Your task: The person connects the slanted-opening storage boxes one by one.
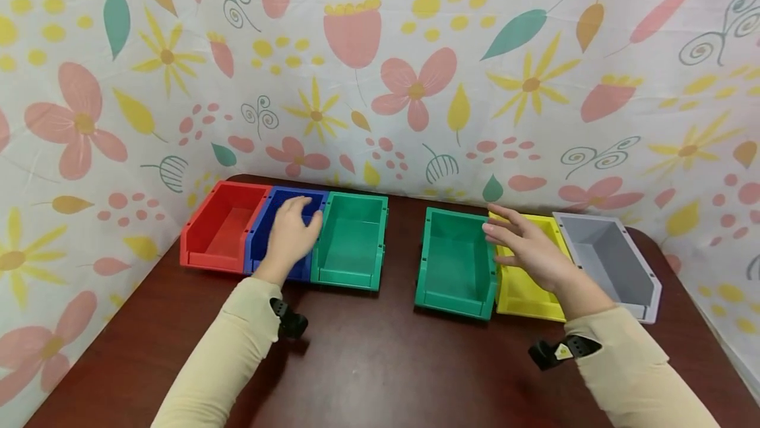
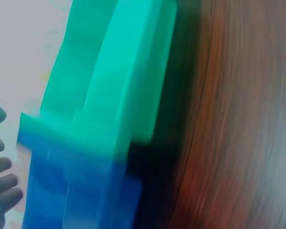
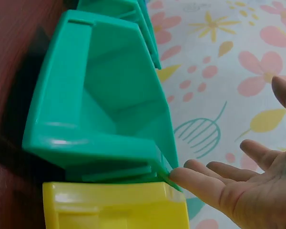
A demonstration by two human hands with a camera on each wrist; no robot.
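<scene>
My left hand (image 1: pixel 291 233) is held over the blue bin (image 1: pixel 255 243), its fingers loosely bent with nothing between them. The same hand shows at the edge of the left wrist view, where the picture is blurred. My right hand (image 1: pixel 531 253) is spread above the yellow bin (image 1: pixel 528 293), thumb and fingers apart and holding nothing. Its fingertips point toward the right-hand green bin (image 1: pixel 456 260). In the right wrist view a finger overlaps the corner of that green bin (image 3: pixel 124 81); whether it touches cannot be told.
A red bin (image 1: pixel 228 223) and another green bin (image 1: pixel 351 240) flank the blue one. At the far right stands a grey bin (image 1: pixel 605 260). All stand on a dark brown table (image 1: pixel 356 362), before a flower-printed cloth (image 1: pixel 380 111). Each sleeve carries a black wrist camera (image 1: pixel 291 319).
</scene>
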